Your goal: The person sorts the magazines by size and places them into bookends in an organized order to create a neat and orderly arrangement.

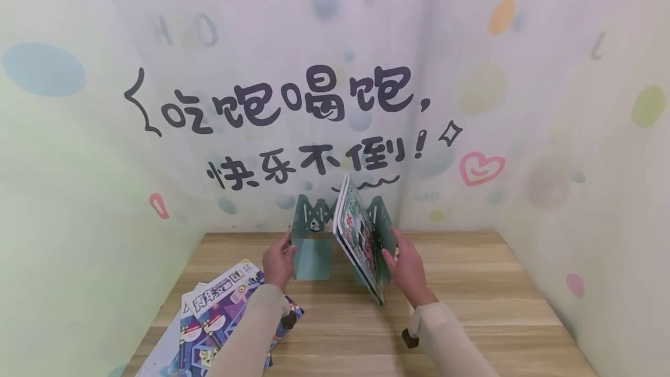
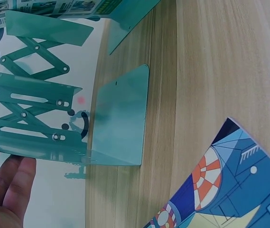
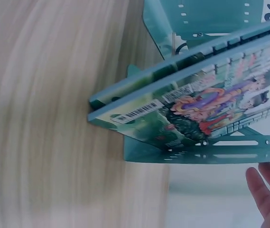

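Observation:
A green expandable book rack (image 1: 312,259) stands at the back of the table, its scissor lattice (image 2: 35,57) joining upright end plates. My left hand (image 1: 279,262) pinches the left end plate (image 2: 35,148), thumb on one side and fingers on the other. Two thin magazines (image 1: 358,237) stand tilted in the right part of the rack, their lower corner jutting past its base. My right hand (image 1: 409,263) is at the right end plate (image 3: 210,154), fingers fairly straight along its outer side. In the right wrist view a barcode and drawn figures show on the nearer cover.
Several overlapping magazines (image 1: 225,301) with blue and purple covers lie flat at the table's left, partly under my left forearm. The wooden table (image 1: 471,295) meets a printed backdrop (image 1: 314,28) with lettering close behind the rack. Side walls slope in on both sides.

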Tool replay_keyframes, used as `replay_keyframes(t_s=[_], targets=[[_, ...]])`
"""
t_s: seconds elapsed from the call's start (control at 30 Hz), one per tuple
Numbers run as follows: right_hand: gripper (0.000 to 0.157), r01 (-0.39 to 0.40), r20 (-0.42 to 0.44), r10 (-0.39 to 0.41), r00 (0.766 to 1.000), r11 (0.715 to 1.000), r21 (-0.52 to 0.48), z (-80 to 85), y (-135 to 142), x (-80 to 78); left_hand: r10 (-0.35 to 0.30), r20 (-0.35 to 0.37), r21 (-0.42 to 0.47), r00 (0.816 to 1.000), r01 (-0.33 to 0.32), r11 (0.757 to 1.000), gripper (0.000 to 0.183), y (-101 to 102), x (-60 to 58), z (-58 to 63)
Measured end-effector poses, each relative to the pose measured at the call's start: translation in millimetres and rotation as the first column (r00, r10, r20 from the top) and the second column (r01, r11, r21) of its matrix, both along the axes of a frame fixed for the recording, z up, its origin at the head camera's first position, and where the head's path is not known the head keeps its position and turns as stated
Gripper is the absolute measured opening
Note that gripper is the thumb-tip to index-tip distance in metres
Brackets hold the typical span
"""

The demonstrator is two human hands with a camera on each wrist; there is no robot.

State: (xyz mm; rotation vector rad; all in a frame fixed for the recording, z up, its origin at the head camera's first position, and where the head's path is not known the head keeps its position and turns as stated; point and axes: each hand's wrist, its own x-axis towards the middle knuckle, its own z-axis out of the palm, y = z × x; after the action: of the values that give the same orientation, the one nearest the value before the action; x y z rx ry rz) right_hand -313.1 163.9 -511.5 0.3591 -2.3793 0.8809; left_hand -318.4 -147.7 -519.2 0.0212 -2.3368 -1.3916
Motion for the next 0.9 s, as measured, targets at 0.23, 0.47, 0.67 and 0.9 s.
replay_keyframes(t_s=[0.23, 0.47, 0.67, 0.9], targets=[[0.053, -0.043, 0.206, 0.066, 0.976, 0.992, -0.115, 9.2, 7, -11.0, -0.001, -0.002, -0.008, 1.000, 0.001, 1.000, 0.051, 0, -0.3, 0.1], [0.047, -0.103, 0.275, 0.173, 0.946, 0.963, -0.251, 11.0, 17, -25.2, 0.001, -0.003, -0.008, 1.000, -0.001, 1.000, 0.051, 0, -0.4, -1.2], [0.048, -0.100, 0.332, 0.207, 0.920, 0.945, -0.311, 10.9, 23, -30.4, 0.003, -0.006, -0.016, 1.000, -0.003, 1.000, 0.050, -1, 0.1, -2.9], [0.051, -0.119, 0.359, 0.251, 0.899, 0.929, -0.352, 11.8, 26, -31.5, -0.003, -0.015, -0.017, 1.000, 0.002, 1.000, 0.050, -1, -1.4, -4.0]])
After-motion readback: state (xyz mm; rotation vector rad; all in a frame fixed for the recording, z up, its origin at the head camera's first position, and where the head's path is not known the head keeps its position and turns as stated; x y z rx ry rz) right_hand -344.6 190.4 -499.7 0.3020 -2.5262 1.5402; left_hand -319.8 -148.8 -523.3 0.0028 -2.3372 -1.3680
